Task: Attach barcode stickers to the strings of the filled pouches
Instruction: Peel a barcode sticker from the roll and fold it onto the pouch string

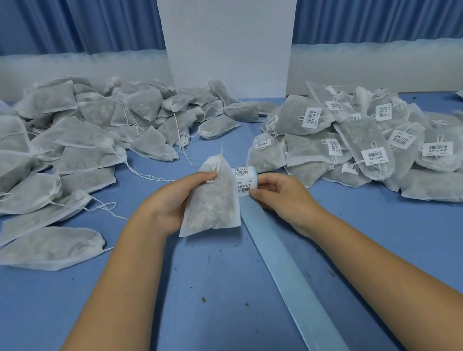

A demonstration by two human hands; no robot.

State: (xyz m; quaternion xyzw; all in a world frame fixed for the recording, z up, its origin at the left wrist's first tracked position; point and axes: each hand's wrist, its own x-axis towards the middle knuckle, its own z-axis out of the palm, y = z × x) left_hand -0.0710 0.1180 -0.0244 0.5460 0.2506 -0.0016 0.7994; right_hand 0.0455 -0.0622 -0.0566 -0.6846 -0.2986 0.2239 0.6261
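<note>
Holding a filled pouch [210, 206] at mid-tabletop [210, 307]: left grip [170, 205] curled round its left edge, thumb by the string [214, 169] at the neck; fingers hidden behind the pouch. Right grip [281, 195] pinches the sticker roll [244, 181] just right of the pouch; the roll is partly covered. Backing strip [291, 278] runs off the bottom edge. Unlabelled pile [77, 146] left, labelled pile [365, 148] right, both cropped. Stickers: barcode plus one line of characters, illegible.
</note>
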